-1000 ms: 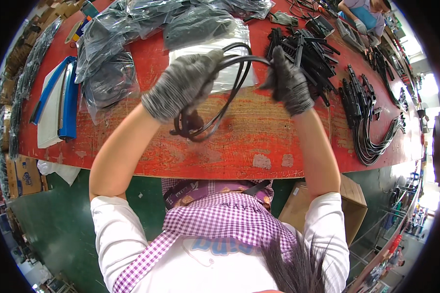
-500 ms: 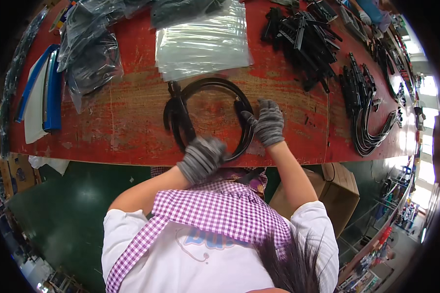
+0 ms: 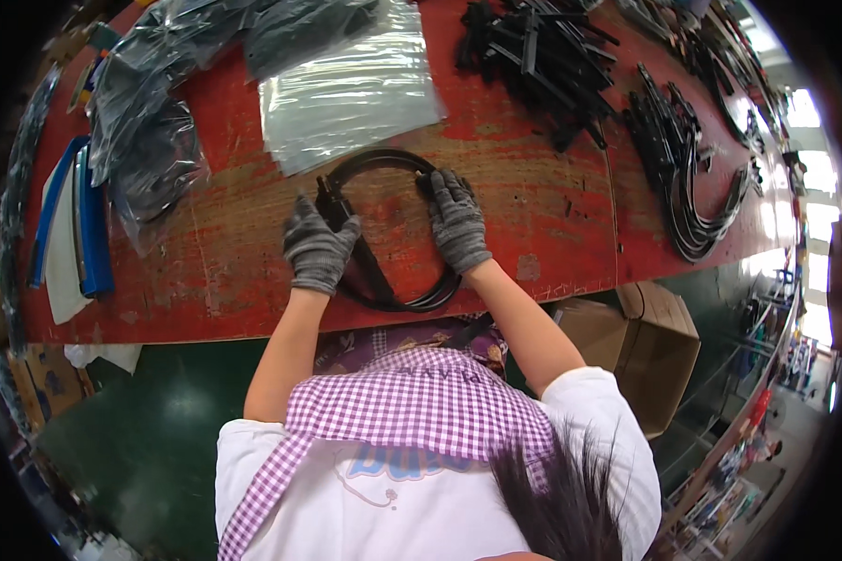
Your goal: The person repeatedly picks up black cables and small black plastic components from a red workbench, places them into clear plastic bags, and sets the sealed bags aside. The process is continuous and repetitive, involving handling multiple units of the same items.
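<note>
A black cable wound into a coil (image 3: 384, 164) lies flat on the red worktable (image 3: 552, 234). My left hand (image 3: 318, 248), in a grey knit glove, presses on the coil's left side where the cable ends bunch together. The right hand (image 3: 458, 220), gloved the same way, rests on the coil's right side with its fingers over the loop. A clear plastic bag (image 3: 346, 93) lies just beyond the coil.
Piles of black cables and parts (image 3: 552, 65) fill the far right of the table, more coils (image 3: 692, 196) at the right edge. Bagged dark items (image 3: 150, 140) and blue-and-white sheets (image 3: 70, 234) sit at the left. Cardboard boxes (image 3: 646, 346) stand below the table's near edge.
A second ago both hands held the cable up in the air while coiling it. The coil has come down onto the table and both hands now lie on it.
</note>
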Available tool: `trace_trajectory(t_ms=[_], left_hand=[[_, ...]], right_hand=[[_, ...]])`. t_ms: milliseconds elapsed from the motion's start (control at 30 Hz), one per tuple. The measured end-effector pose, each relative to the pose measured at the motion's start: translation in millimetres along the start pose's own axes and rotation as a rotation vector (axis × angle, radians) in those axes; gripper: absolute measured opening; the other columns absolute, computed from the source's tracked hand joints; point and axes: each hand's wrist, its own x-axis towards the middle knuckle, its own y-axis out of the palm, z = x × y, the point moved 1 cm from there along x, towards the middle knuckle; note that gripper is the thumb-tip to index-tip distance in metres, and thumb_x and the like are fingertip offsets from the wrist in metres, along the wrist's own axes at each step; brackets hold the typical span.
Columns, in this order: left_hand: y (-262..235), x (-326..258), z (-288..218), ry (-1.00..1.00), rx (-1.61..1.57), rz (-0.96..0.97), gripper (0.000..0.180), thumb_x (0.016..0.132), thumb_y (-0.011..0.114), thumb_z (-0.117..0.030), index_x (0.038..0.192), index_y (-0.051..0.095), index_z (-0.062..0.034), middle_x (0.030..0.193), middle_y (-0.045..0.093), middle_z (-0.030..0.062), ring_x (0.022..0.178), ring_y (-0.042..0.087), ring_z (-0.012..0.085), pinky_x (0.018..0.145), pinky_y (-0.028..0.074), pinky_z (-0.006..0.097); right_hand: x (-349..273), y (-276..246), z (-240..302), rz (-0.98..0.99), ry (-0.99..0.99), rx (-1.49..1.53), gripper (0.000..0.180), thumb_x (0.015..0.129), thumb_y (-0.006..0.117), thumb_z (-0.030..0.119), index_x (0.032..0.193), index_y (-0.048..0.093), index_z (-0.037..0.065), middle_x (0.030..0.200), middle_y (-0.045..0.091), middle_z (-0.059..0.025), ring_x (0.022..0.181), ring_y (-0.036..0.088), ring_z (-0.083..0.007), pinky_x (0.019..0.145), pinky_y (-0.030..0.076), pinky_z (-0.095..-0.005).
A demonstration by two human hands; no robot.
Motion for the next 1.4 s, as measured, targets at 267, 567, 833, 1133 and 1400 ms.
trace_trajectory(t_ms=[267,567,833,1133,1400], left_hand=[[31.3,-18.8,-43.3,0.349,0.217,0.197,0.087,0.065,0.065,-0.042,0.134,0.028,-0.0036,0.127,0.038,0.0245,0.119,0.036,0.0390,0.101,0.028,0.047],[20.4,-19.5,29.3,0.418,0.132,-0.089,0.076,0.064,0.068,-0.044,0.127,0.044,-0.0081,0.124,0.041,0.0224,0.114,0.039,0.0385,0.098,0.030,0.047],[12.9,-22.7,29.5,0.368,0.078,-0.068,0.074,0.064,0.069,-0.042,0.126,0.045,-0.0090,0.124,0.041,0.0217,0.116,0.038,0.0372,0.099,0.030,0.046],[22.3,-25.7,43.4,0.375,0.051,-0.129,0.071,0.066,0.067,-0.043,0.125,0.044,-0.0098,0.127,0.038,0.0205,0.116,0.035,0.0370,0.098,0.029,0.048],[21.5,-19.7,38.8,0.388,0.045,-0.058,0.072,0.066,0.067,-0.043,0.125,0.045,-0.0078,0.126,0.038,0.0222,0.116,0.035,0.0378,0.099,0.028,0.048]], right_hand=[[0.4,-2.1,4.1,0.020,-0.039,0.010,0.039,0.081,0.051,0.010,0.119,0.049,0.001,0.120,0.050,-0.0200,0.111,0.047,-0.0352,0.099,0.034,-0.0428],[11.0,-40.8,-9.8,0.081,-0.138,0.020,0.039,0.078,0.061,0.022,0.111,0.052,0.002,0.111,0.053,-0.0182,0.100,0.053,-0.0321,0.091,0.040,-0.0413],[221.5,-97.5,-129.0,0.177,0.430,-0.659,0.062,0.075,0.051,0.058,0.111,0.058,0.008,0.112,0.055,-0.0200,0.109,0.049,-0.0360,0.092,0.041,-0.0420],[183.9,-126.9,-69.7,0.110,0.445,0.380,0.031,0.078,0.063,0.030,0.085,0.060,0.000,0.074,0.060,-0.0059,0.062,0.055,-0.0149,0.061,0.046,-0.0303],[-28.8,-91.1,73.2,0.760,0.245,0.100,0.037,0.080,0.055,0.041,0.081,0.057,0.004,0.066,0.062,-0.0155,0.064,0.062,-0.0314,0.060,0.048,-0.0407]])
